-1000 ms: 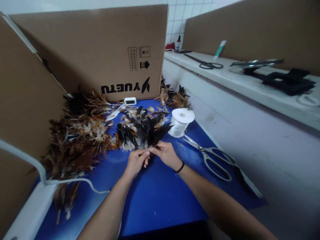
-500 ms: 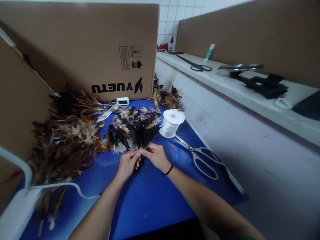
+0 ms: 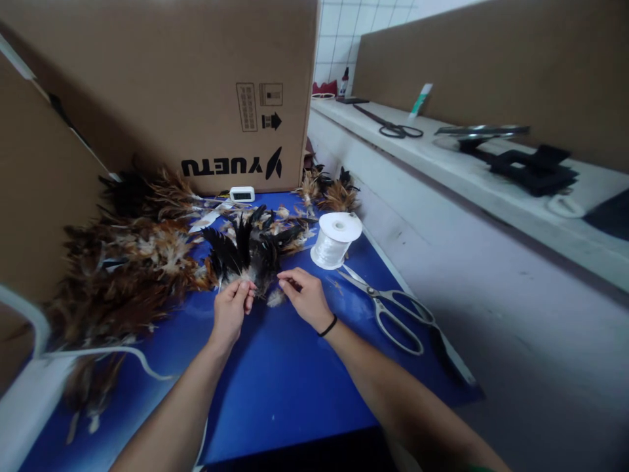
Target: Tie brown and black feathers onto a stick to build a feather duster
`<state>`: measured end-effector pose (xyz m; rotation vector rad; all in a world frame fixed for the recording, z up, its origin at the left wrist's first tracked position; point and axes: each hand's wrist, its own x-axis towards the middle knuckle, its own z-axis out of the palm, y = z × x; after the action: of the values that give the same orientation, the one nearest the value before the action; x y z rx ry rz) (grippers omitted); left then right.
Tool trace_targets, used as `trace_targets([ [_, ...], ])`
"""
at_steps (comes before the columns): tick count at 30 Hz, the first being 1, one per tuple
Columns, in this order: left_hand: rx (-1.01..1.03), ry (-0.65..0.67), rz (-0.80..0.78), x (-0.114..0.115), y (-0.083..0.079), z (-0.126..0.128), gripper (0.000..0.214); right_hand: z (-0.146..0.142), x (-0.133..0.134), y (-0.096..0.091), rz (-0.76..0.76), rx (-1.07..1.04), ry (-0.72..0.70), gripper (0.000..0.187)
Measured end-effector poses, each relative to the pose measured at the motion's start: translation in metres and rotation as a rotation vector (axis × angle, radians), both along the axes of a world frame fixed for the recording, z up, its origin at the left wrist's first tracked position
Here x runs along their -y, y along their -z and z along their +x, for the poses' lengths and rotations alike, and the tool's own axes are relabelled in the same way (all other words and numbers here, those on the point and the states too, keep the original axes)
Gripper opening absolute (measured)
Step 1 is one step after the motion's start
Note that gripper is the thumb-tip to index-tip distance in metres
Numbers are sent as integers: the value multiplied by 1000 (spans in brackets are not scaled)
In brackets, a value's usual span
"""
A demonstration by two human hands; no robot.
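Black feathers (image 3: 240,242) fan upward from my left hand (image 3: 230,308), which pinches their pale lower ends between thumb and fingers. A short gap to the right, my right hand (image 3: 308,298) has thumb and fingertips drawn together; whether anything small is in them I cannot make out. Between the hands, a small greyish fluffy feather (image 3: 276,299) shows low against the blue table. More dark and brown feathers (image 3: 289,236) lie just behind. Beyond the right hand stands a white spool of ribbon or thread (image 3: 330,249), with large scissors (image 3: 388,301) lying beside it.
A heap of brown feathers (image 3: 132,269) covers the left of the blue table (image 3: 285,393). A cardboard box (image 3: 147,85) and a small white digital display (image 3: 242,195) stand behind. On the right ledge (image 3: 437,154) lie black-handled scissors (image 3: 400,130) and a black clip-like object (image 3: 533,170).
My hands have come apart: the left has shifted left with the black feathers, which now stand more upright. My right hand is off the feather ends. The view has tilted slightly.
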<state>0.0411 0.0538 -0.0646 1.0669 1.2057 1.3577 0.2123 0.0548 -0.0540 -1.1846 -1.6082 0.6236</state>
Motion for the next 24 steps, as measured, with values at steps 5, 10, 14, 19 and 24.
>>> trace_targets([
  [5, 4, 10, -20, -2, 1, 0, 33, 14, -27, -2, -2, 309, 83, 21],
  [10, 64, 120, -60, -1, 0, 1, 34, 0, -54, -2, -49, 448, 145, 33],
  [14, 182, 201, -85, -2, -1, 2, 32, -33, -60, -3, -36, 509, 36, 40],
  [19, 262, 96, -74, -7, -1, 2, 31, -36, -77, -15, -28, 524, 142, 43],
  [24, 249, 53, -54, -11, 2, 1, 32, -13, -108, -18, -201, 661, 524, 45],
])
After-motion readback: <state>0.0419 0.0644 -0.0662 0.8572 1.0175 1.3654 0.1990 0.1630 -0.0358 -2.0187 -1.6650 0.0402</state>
